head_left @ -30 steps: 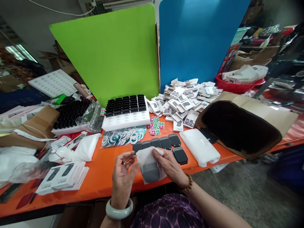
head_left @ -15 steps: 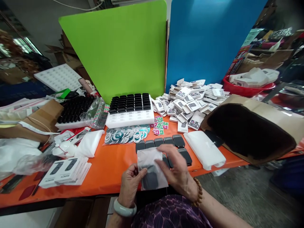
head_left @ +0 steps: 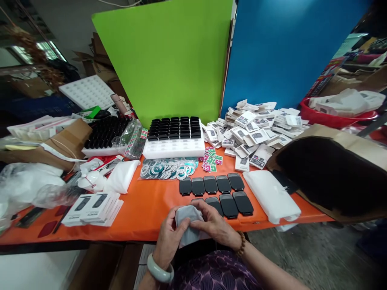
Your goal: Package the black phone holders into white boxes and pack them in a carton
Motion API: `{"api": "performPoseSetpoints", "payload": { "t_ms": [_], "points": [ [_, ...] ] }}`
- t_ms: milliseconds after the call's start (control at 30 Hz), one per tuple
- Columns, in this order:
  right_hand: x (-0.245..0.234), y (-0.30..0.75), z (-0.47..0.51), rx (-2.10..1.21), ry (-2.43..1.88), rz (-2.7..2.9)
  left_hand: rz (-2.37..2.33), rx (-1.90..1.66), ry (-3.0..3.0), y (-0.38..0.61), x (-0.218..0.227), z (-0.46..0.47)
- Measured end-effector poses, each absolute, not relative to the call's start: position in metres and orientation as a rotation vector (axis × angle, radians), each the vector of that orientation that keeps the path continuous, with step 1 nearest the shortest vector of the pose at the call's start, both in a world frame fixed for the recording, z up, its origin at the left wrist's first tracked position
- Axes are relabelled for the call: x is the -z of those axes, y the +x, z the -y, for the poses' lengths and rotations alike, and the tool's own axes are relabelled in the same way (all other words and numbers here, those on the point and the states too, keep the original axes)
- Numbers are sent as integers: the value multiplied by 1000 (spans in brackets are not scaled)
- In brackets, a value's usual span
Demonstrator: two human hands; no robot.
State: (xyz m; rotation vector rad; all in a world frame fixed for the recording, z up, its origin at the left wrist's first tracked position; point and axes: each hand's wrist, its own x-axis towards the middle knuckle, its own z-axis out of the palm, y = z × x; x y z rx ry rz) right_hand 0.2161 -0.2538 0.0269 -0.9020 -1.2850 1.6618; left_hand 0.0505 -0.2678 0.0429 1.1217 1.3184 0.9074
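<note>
Both hands meet at the near edge of the orange table [head_left: 142,209], closed around a small translucent white pouch [head_left: 186,225] with a dark flat device inside it. My left hand [head_left: 167,237] pinches the pouch's left side. My right hand [head_left: 213,225] folds over its top and right side. Just beyond the hands lie two rows of several black flat devices [head_left: 216,191].
A white tray of black parts [head_left: 174,137] stands mid-table, with round stickers [head_left: 166,169] before it. A heap of small white boxes [head_left: 256,129] lies at the right, beside white pouches [head_left: 270,195] and an open brown carton [head_left: 329,173]. Flat boxes [head_left: 96,207] lie at the left.
The pouch, held flat and open before, is now folded down over the device between both hands. The hands have dropped nearer the table edge, and the view has shifted.
</note>
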Motion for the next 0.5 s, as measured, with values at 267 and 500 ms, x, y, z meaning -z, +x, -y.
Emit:
{"api": "performPoseSetpoints", "payload": {
  "t_ms": [267,500],
  "points": [
    [-8,205,249,-1648,-1014,1318,-1362,-922,781,32,-15,258],
    [-20,280,246,-1199,-1402,1386,-1698,-752,1077,-7,8,207]
  ]
}}
